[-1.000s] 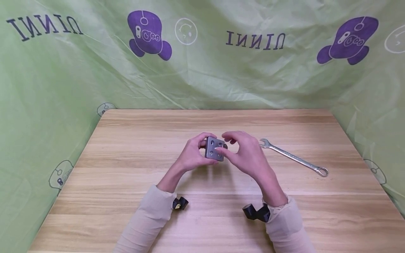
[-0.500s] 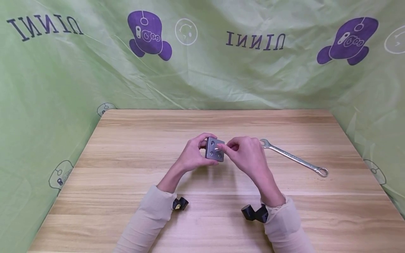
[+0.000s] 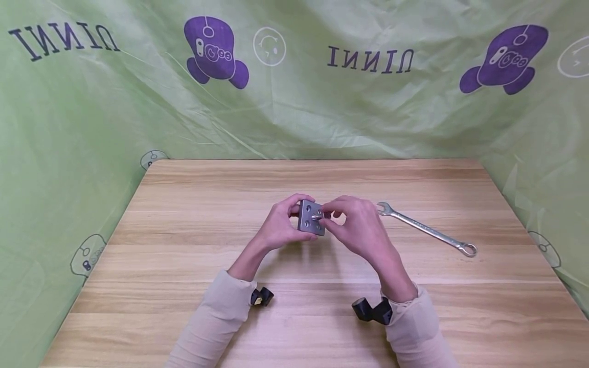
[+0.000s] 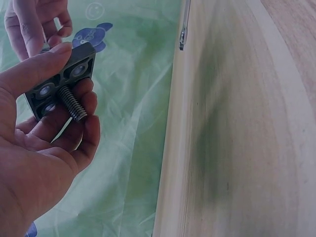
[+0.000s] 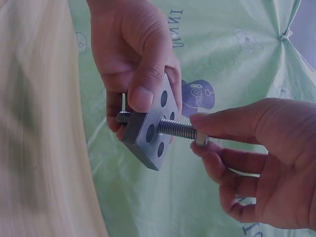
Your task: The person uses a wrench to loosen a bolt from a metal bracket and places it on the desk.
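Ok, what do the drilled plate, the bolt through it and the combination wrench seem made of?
Drilled plate: matte grey, perhaps metal, from its even, dull face; its recessed back leaves plastic possible.
Bolt: bright metal, likely steel, from glints along its threads.
Combination wrench: polished silvery metal, likely chromed steel, given its shine.

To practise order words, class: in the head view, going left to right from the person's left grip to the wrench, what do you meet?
Left grip → drilled metal plate → right grip → wrench
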The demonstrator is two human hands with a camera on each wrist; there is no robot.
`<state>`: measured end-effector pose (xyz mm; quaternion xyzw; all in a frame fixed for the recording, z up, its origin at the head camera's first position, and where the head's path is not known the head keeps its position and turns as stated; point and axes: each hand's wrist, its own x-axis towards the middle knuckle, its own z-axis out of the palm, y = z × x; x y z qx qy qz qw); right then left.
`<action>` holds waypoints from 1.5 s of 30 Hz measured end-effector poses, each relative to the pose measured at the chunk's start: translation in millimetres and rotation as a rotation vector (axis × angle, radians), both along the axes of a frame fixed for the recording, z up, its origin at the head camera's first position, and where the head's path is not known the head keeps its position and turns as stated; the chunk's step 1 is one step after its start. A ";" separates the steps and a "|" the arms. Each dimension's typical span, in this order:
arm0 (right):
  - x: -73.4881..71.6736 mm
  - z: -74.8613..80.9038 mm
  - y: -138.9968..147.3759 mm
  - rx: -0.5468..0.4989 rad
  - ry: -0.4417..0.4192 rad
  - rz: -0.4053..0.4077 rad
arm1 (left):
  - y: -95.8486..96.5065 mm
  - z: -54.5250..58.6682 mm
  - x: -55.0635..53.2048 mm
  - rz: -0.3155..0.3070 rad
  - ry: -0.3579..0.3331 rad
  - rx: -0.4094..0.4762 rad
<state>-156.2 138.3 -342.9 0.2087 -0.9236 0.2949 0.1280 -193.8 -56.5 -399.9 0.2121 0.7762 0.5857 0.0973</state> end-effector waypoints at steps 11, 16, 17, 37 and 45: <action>-2.6 -3.2 3.4 0.030 0.152 0.121 | -0.6 -1.0 0.4 0.006 -0.002 -0.002; -2.4 -1.6 4.0 0.002 0.096 0.090 | -0.9 -0.4 0.8 0.009 0.008 -0.005; -2.5 -1.3 3.6 -0.004 0.080 0.071 | -0.9 -0.2 0.8 0.009 0.007 -0.003; -1.2 0.1 -0.3 0.005 -0.103 -0.116 | 0.2 0.9 -0.9 -0.002 0.005 -0.010; -1.5 -0.8 1.7 -0.005 0.007 0.017 | 0.1 -0.1 -0.5 -0.003 -0.006 0.010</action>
